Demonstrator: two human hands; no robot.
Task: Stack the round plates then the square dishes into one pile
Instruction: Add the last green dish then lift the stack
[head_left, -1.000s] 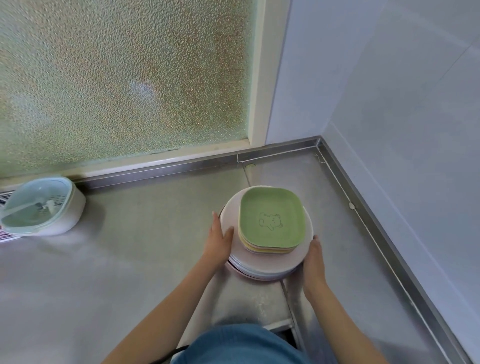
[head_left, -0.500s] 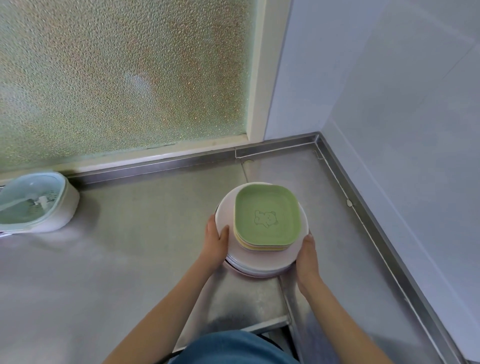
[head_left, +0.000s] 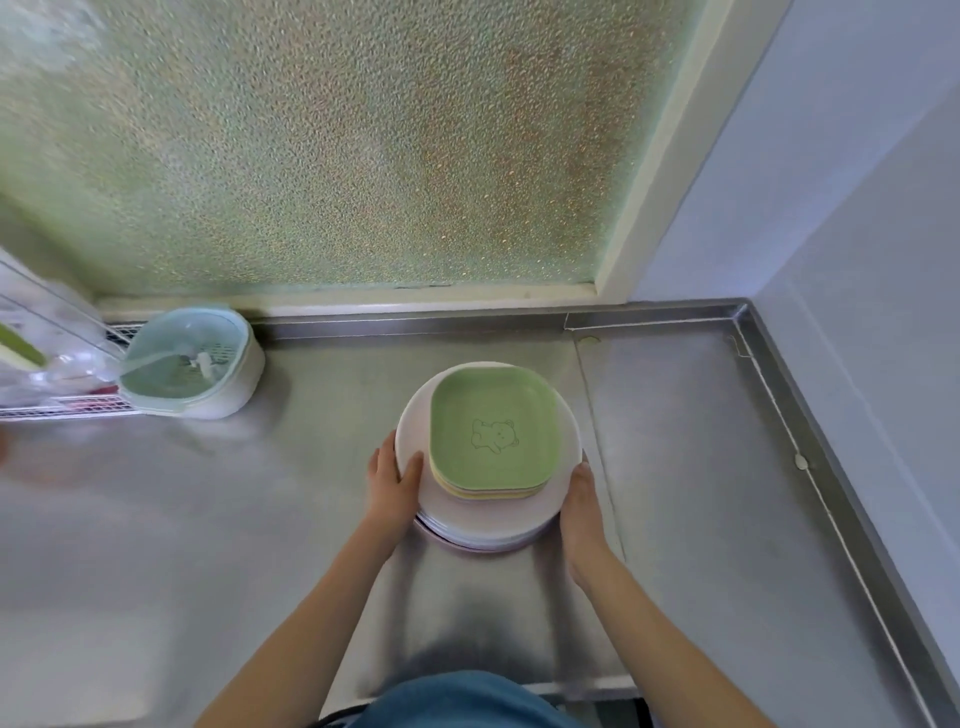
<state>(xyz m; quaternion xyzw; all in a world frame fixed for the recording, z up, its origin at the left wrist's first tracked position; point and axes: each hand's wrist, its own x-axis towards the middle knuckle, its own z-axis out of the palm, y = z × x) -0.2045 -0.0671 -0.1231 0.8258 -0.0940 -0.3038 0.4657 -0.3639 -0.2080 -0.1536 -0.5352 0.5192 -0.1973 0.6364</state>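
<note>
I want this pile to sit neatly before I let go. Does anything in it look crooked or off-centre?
Slightly. The square dishes sit squarely on each other, but the round plates below are not flush: the lowest pink rim pokes out toward the person. The left hand and right hand hold the pile's sides. Nothing looks spilled or broken.
</note>
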